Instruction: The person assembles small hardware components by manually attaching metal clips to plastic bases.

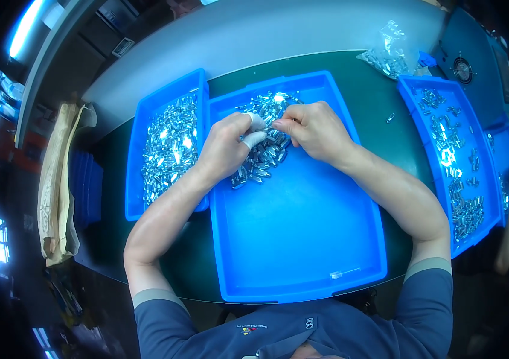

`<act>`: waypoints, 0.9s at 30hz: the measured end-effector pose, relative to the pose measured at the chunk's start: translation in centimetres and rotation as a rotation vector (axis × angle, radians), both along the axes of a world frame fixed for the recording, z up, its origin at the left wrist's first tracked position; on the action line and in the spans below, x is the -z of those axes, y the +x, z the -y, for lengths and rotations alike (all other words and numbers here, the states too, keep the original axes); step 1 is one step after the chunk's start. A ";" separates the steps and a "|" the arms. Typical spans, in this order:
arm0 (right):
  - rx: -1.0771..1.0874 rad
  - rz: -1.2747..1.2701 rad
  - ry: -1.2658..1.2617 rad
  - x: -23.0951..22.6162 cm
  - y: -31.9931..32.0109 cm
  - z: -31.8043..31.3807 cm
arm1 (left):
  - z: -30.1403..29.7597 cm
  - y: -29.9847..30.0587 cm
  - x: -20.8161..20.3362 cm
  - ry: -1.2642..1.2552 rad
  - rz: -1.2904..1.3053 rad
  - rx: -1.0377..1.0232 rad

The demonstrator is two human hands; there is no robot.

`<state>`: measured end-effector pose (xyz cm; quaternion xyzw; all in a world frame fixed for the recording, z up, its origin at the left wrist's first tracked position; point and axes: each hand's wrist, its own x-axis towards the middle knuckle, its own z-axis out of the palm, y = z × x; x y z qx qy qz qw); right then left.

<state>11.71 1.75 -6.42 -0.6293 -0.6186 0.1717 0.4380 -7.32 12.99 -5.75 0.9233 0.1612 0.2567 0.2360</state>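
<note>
Left hand: the left hand (226, 145) is held curled over the heap, two of its digits covered by white finger cots (254, 140); whether a piece is gripped between them cannot be told.
Right hand: the right hand (325, 133) is bent inward, thumb and forefinger drawn together close to the left fingertips; whether anything is pinched there cannot be told.
Metal pieces: a heap of small shiny metal pieces (260, 173) is spread beneath the fingers and just nearer the body.
Middle tray: the heap is contained in a blue tray (302, 233), whose bare floor is left toward the body from the fingers; a small clear item (336, 275) is seen at its near edge.
Left of the fingers: a narrower blue bin (133, 170) is filled with similar pieces.
Right of the fingers: one loose piece (391, 118) is seen on the green tabletop (386, 155); farther out, scattered pieces are held in a long blue tray (489, 182).
Beyond, to the right: pieces are enclosed in a clear bag (389, 57).
Far right: another person's forearm (508, 233) is seen.
</note>
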 end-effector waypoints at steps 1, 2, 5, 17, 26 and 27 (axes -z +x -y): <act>-0.012 -0.041 -0.030 0.0 0.0 0.0 | 0.1 0.0 0.1 0.006 0.025 0.014; -0.009 -0.040 -0.021 0.0 0.1 0.0 | 0.1 0.0 0.1 0.015 0.026 0.017; -0.050 -0.144 -0.071 0.4 0.4 -0.1 | 0.2 -0.1 0.3 -0.004 0.048 -0.010; -0.082 -0.236 0.048 1.0 1.0 -0.1 | 0.0 -7.4 -4.4 0.483 -0.134 -0.434; -0.142 -0.232 -0.015 0.9 0.0 0.5 | 4.0 -6.1 -0.9 0.480 -0.445 -0.149; -0.166 -0.228 -0.012 1.0 -0.1 0.4 | 3.9 -6.0 -1.0 0.404 -0.419 -0.159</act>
